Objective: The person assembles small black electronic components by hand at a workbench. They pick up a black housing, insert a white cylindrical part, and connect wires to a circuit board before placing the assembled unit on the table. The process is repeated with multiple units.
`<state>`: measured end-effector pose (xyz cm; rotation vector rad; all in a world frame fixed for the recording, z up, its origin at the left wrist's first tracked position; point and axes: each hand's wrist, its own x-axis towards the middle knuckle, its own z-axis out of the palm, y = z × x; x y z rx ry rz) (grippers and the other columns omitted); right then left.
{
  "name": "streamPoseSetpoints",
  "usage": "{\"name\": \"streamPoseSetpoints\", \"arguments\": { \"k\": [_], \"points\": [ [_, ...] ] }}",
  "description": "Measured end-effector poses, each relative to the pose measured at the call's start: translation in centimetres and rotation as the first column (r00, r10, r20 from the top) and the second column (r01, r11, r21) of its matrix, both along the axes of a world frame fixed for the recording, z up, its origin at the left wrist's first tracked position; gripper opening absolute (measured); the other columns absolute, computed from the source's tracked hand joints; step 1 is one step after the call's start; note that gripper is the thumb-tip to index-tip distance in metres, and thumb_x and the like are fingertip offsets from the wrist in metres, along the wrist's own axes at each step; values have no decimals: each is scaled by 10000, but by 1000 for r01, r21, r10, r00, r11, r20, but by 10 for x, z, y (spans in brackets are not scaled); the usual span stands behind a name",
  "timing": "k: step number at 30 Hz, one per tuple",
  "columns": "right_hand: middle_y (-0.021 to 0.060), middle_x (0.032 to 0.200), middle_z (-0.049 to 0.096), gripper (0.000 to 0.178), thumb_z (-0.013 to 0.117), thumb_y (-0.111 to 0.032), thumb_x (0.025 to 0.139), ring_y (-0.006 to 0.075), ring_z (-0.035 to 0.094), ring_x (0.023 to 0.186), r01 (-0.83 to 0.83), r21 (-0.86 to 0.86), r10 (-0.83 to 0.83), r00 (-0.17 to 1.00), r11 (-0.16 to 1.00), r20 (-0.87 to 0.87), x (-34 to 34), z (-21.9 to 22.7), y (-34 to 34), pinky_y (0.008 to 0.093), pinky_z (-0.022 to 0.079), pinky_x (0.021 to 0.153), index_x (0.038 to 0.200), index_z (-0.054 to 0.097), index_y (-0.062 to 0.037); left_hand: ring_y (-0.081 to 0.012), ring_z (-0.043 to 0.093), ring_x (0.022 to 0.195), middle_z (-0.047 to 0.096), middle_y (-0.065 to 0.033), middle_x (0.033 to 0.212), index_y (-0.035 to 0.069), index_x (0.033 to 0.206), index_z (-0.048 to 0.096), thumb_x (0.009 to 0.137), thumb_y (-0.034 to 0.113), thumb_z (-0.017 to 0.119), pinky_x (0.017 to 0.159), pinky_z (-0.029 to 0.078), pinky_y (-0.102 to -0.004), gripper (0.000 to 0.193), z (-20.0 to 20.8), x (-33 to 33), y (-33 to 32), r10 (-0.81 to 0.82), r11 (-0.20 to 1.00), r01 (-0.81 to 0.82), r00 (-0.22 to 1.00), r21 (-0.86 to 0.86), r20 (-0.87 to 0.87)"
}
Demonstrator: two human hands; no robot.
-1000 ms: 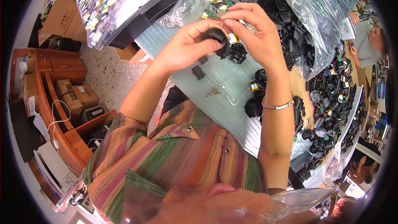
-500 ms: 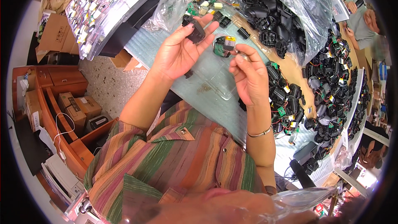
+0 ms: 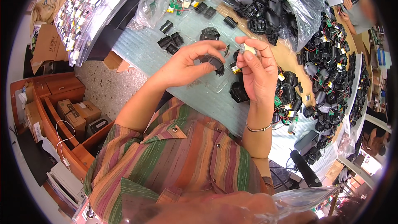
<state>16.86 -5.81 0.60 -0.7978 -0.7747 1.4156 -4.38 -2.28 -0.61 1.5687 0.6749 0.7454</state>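
Note:
My left hand (image 3: pixel 191 65) is closed around a black plastic housing (image 3: pixel 216 63), palm turned down. Beside it, my right hand (image 3: pixel 261 69) pinches a small pale battery pack (image 3: pixel 249 49) between thumb and fingers. A small green piece shows at the left fingertips, too small to make out. Just beyond the hands, a rounded black part (image 3: pixel 209 33) lies on the mat (image 3: pixel 137 54). Another black part (image 3: pixel 239 92) rests by my right wrist.
Several black clips (image 3: pixel 170 42) and green circuit boards with batteries (image 3: pixel 185 1) lie at the back. A plastic bag of black shells (image 3: pixel 265 8) stands far right. Wired black assemblies (image 3: pixel 325 83) are heaped on the right; a loaded white tray (image 3: pixel 89 12) stands left.
My left hand has turned over and come lower and to the right with the black housing. My right hand has moved slightly right, the pale battery now at its fingertips. The view has shifted slightly.

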Motion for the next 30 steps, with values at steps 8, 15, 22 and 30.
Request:
{"name": "streamPoseSetpoints", "arguments": {
  "k": [8, 15, 22, 30],
  "points": [
    [119, 1180, 639, 347, 636, 15, 937, 148, 661, 910, 159, 46, -145, 965, 986, -217, 9, -11, 3, 306, 565, 856, 1272, 549, -13, -248, 630, 1156, 622, -138, 1283, -3, 1153, 644, 923, -25, 600, 942, 523, -352, 236, -14, 7, -2, 168, 898, 24, 904, -440, 392],
    [134, 1142, 637, 356, 618, 62, 925, 255, 669, 1003, 273, 143, -231, 939, 951, -254, 4, -12, 8, 409, 576, 920, 1253, 513, -30, -275, 635, 1166, 599, -170, 1293, 9, 1204, 593, 985, 35, 548, 882, 553, -338, 225, -17, 8, -3, 346, 865, -164, 879, -475, 328],
    [155, 1095, 665, 365, 668, 100, 879, 201, 674, 934, 179, 157, -173, 984, 971, -53, -4, -16, 3, 322, 583, 849, 1213, 561, 1, -245, 624, 1163, 586, -157, 1314, 86, 1386, 450, 1012, 37, 504, 844, 557, -312, 381, -9, 17, -2, 476, 816, -283, 823, -504, 309],
    [91, 1020, 676, 358, 802, -18, 777, 131, 665, 872, 114, 336, -317, 695, 935, 646, -28, -18, -6, 287, 500, 839, 1117, 691, -25, -162, 570, 1109, 578, -113, 1226, 16, 1418, 414, 988, 88, 454, 981, 482, -338, 437, 2, 36, -5, 467, 767, -105, 768, -633, 439]
  ]
}}
